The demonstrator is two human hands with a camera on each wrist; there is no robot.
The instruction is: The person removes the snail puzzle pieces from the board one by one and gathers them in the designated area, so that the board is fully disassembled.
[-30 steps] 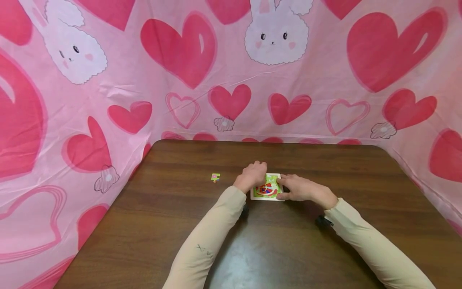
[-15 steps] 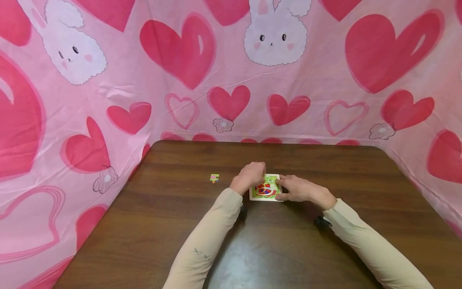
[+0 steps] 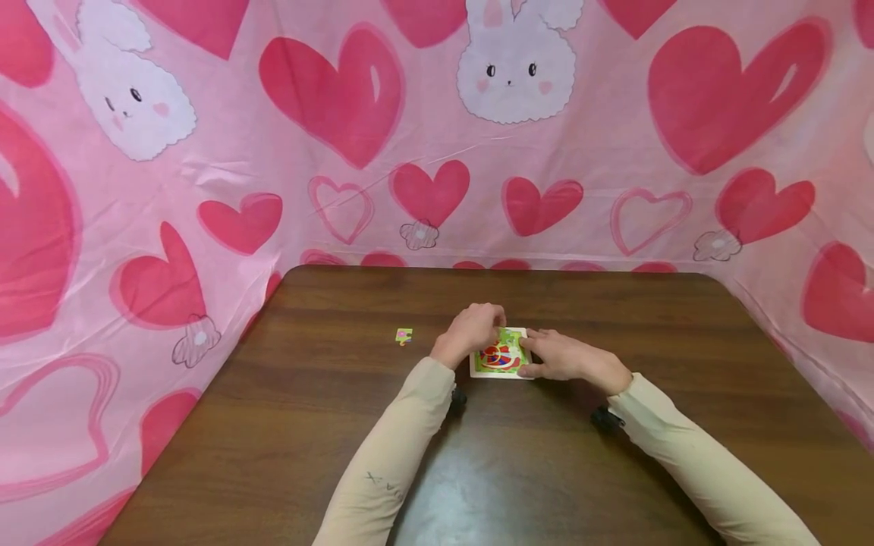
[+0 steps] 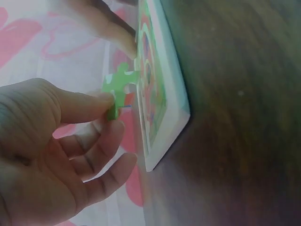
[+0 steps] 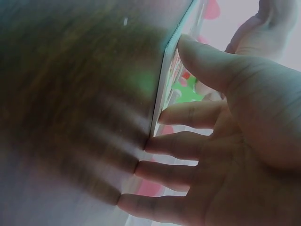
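My left hand (image 4: 61,136) pinches a green jigsaw piece (image 4: 114,84) between thumb and index finger. In the left wrist view, the piece stands on edge against or just above the face of the puzzle board (image 4: 171,110); I cannot tell whether they touch. The board has a white rim and a red, blue and green picture, partly covered by my hands in the head view. My right hand (image 3: 570,356) rests at its right side, thumb and index finger on the rim. In the right wrist view, its other fingers (image 5: 174,172) stretch down to the table.
Another small green and pink jigsaw piece (image 3: 404,336) lies on the brown wooden table (image 3: 328,425), left of the board. A pink cloth (image 3: 423,136) with hearts and rabbits hangs around the table's far and side edges.
My left hand's fingers have shifted slightly over the board's top left part, showing more of the fingertips. The right hand stays at the board's edge. The head view has drifted a little.
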